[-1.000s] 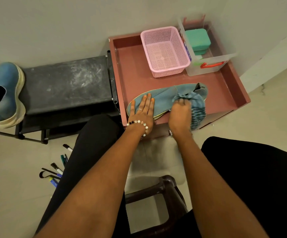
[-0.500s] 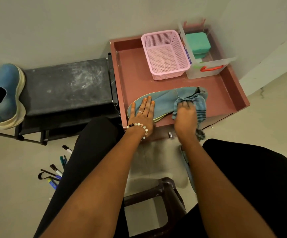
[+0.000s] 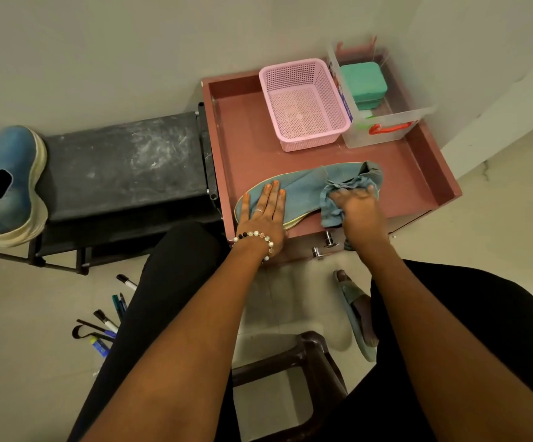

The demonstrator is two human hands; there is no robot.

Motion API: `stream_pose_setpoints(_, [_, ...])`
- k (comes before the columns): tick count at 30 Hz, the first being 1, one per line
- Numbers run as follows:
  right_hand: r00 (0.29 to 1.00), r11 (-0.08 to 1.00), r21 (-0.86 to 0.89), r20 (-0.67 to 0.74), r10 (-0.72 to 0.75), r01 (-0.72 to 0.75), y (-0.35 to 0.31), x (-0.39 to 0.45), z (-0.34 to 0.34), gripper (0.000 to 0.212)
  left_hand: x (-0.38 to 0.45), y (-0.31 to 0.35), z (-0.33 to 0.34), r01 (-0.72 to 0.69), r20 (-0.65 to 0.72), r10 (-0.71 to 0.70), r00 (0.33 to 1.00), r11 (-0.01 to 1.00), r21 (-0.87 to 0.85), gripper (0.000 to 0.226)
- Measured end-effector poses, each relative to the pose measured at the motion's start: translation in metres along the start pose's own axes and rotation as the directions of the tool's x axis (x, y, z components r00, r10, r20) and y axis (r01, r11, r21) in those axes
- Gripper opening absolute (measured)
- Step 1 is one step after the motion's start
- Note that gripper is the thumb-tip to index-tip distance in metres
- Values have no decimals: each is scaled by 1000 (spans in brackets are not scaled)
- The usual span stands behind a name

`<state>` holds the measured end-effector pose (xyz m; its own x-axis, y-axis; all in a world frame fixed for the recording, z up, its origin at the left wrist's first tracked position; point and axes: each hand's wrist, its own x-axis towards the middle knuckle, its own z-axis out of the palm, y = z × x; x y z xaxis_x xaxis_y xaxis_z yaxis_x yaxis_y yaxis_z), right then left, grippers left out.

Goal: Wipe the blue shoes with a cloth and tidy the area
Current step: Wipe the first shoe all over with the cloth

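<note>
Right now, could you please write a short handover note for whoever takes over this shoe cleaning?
Left hand: flat, pressing the blue insole on the pink tray.
Right hand: grips the cloth, on the insole's right part.
One blue shoe stands on the black rack, far left.
Underway: wiping the insole.
Left: the shoe itself; pens on the floor to tidy.

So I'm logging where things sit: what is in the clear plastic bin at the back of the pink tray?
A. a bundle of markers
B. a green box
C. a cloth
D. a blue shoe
B: the clear plastic bin beside the pink basket holds a green box; the cloth is under the right hand.
</note>
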<state>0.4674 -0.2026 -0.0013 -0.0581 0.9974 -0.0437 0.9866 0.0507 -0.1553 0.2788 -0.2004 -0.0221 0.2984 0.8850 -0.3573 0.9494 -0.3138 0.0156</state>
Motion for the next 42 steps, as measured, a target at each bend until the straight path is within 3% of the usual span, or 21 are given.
stream_pose_setpoints(4, [970, 965, 118, -44, 241, -235, -58, -8, 14, 43, -2, 1, 0, 4, -33, -4, 999, 1000, 11, 73])
stream_pose_setpoints(7, [998, 981, 191, 54, 20, -30, -70, -13, 16, 42, -2, 1, -5, -12, 5, 12, 1000, 1000, 15, 75])
stream_pose_setpoints(9, [986, 928, 361, 96, -136, 93, -54, -14, 0, 43, -2, 1, -4, -8, -22, 9, 1000, 1000, 22, 74])
stream_pose_setpoints(10, [980, 873, 482, 130, -150, 70, -43, -15, -15, 46, -3, 1, -3, -10, -48, 11, 999, 1000, 18, 73])
stream_pose_setpoints(13, [956, 652, 743, 278, -91, -154, 2, -20, -55, 58, -4, 6, 1, 5, -89, -5, 996, 1000, -1, 74])
stream_pose_setpoints(15, [944, 499, 808, 322, 71, -313, 33, -28, -65, 42, -3, 14, 1, 44, -126, -48, 991, 999, -30, 75])
stream_pose_setpoints(17, [882, 193, 891, 334, 332, -410, 55, -37, -67, 21, -4, 25, -1, 43, -246, -59, 967, 997, -69, 73])
stream_pose_setpoints(19, [740, -90, 928, 343, 579, -361, 72, -42, -65, 19, -2, 39, -2, -56, -372, 28, 928, 996, -64, 69])
stream_pose_setpoints(21, [603, -241, 922, 382, 700, -304, 79, -41, -63, 24, 6, 55, -8, -190, -397, 163, 903, 981, -29, 67])
stream_pose_setpoints(22, [570, -303, 915, 402, 716, -264, 78, -39, -63, 24, 11, 61, -13, -228, -401, 208, 892, 974, -2, 68])
stream_pose_setpoints(25, [573, -402, 908, 392, 720, -116, 63, -29, -65, 26, 26, 70, -28, -209, -318, 221, 922, 975, 72, 78])
stream_pose_setpoints(27, [585, -358, 932, 320, 746, -54, 54, -19, -64, 23, 38, 66, -26, -151, -252, 167, 953, 985, 80, 89])
stream_pose_setpoints(29, [607, -218, 971, 231, 760, -98, 45, -6, -53, 19, 47, 58, -20, -107, -193, 117, 974, 992, 64, 98])
stream_pose_setpoints(32, [746, 227, 928, 74, 662, -294, 28, 7, -23, 35, 55, 49, -11, -129, -136, 130, 982, 991, 20, 102])
stream_pose_setpoints(34, [838, 580, 743, -47, 544, -335, 18, 13, 0, 57, 58, 47, -9, -151, -134, 150, 980, 988, -3, 104])
stream_pose_setpoints(36, [881, 784, 492, -66, 468, -379, 2, 17, 11, 69, 58, 46, -9, -166, -132, 162, 978, 986, -25, 103])
stream_pose_setpoints(39, [916, 909, 126, -4, 401, -397, -18, 15, 26, 69, 58, 43, -10, -173, -117, 163, 980, 982, -75, 95])
stream_pose_setpoints(42, [995, 995, 11, 4, 96, -96, -7, 8, 26, 67, 58, 43, -10, -175, -106, 164, 981, 980, -96, 98])
